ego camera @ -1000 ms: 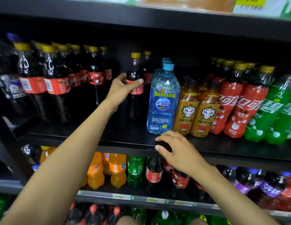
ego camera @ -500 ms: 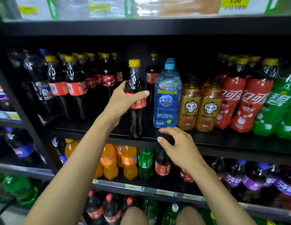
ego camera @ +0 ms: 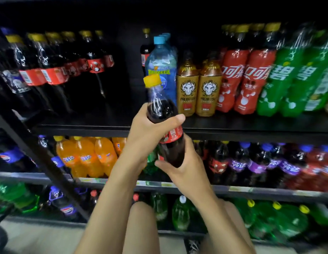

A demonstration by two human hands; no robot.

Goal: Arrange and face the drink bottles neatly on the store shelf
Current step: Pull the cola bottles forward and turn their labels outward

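**Store shelf** [ego camera: 232, 125]: black, several tiers, stocked with drinks.

**Dark cola bottles** [ego camera: 53, 74]: a row at the left of the upper tier, with yellow caps and red labels. A stretch of bare shelf lies to their right.

**Green soda bottles** [ego camera: 291, 79]: at the right end of the upper tier, leaning.

**Red-sleeved cola bottles** [ego camera: 247, 79]: just beside the green ones, also leaning.

**Orange soda bottles** [ego camera: 86, 156]: on the tier below, at the left.

**Purple-labelled bottles** [ego camera: 238, 164]: same tier, at the right, blurred.

**Blue water bottle** [ego camera: 159, 61]: upright at the front of the upper tier, with more behind it.

**Gold tiger-face bottles** [ego camera: 198, 92]: two, side by side, just right of the water bottle.

**Cola bottle** [ego camera: 161, 109]: off the shelf, held in the air before the upper tier's front edge. It overlaps the water bottle and tilts with its top to the left.

**Left hand** [ego camera: 145, 134]: fingers curled round the bottle's shoulder, thumb across the front above the red label.

**Right hand** [ego camera: 187, 173]: fingers [ego camera: 161, 165] curled round the bottle's lower body.

**Yellow cap** [ego camera: 152, 80]: on the held bottle.
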